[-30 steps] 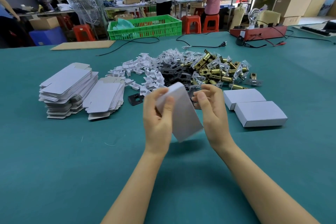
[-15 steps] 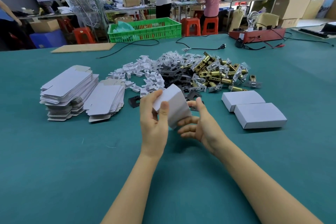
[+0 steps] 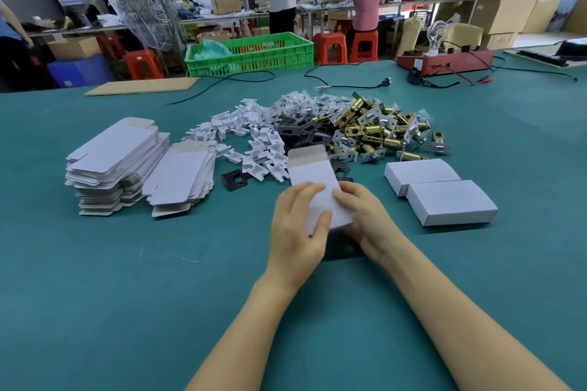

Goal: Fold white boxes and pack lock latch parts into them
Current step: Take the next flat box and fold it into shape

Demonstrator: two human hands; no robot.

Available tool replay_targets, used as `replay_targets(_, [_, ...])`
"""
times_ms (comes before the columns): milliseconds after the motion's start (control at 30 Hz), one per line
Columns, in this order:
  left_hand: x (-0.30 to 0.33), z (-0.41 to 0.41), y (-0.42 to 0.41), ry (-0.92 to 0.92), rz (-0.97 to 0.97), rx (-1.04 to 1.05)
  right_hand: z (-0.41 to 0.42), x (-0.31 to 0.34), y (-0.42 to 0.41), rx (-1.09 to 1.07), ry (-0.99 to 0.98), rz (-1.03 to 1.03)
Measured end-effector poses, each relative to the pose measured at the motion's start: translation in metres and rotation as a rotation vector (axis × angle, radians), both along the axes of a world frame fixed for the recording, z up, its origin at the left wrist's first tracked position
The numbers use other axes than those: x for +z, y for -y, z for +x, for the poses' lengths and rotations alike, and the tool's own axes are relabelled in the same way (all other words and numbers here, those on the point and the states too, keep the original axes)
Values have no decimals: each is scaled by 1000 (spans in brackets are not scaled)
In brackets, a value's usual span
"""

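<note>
A white box (image 3: pixel 313 176) with its far flap open sits between my hands, low over the green table (image 3: pixel 127 295). My left hand (image 3: pixel 297 228) grips its near left side, thumb on top. My right hand (image 3: pixel 365 219) holds its near right side. Behind the box lies a heap of brass lock latches (image 3: pixel 374 130), black plates (image 3: pixel 298 128) and white plastic inserts (image 3: pixel 251 146). Two stacks of flat white box blanks (image 3: pixel 117 162) lie at the left. Two closed white boxes (image 3: pixel 444 197) rest at the right.
A single black plate (image 3: pixel 234 179) lies near the blanks. At the table's far edge are a green crate (image 3: pixel 251 54), a cardboard sheet (image 3: pixel 143 86), black cables (image 3: pixel 349 84) and a red device with a bulb (image 3: pixel 444 57). People work at benches beyond.
The box was held up and tilted in both hands; now it is lower and flatter near the table, far flap open. My right hand moved from beneath it to its right side.
</note>
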State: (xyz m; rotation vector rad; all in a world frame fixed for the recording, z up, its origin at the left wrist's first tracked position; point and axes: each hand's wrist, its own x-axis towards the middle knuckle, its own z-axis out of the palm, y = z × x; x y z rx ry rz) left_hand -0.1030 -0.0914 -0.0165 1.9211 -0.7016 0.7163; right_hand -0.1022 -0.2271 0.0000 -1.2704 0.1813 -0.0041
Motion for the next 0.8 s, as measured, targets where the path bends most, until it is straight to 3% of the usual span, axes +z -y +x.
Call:
replay_targets(100, [-1,9,-5,-268,-70,85,1,-4,-2,47,61,-26])
replay_targets(167, [2,16,-11,-553,-236,-49,1,-5,-3,76,81,-64])
replay_targets(233, [1,20,-17,-676,-370,-157,1,-6,-5,98,119,-135])
replay_targets(367, [4,24,-22,-599,-416,-215,1,-7,-4,97,203,-308])
replay_targets(800, [1,29,-29,-636,-402,-306,-1,-11,-4,226,324,-433])
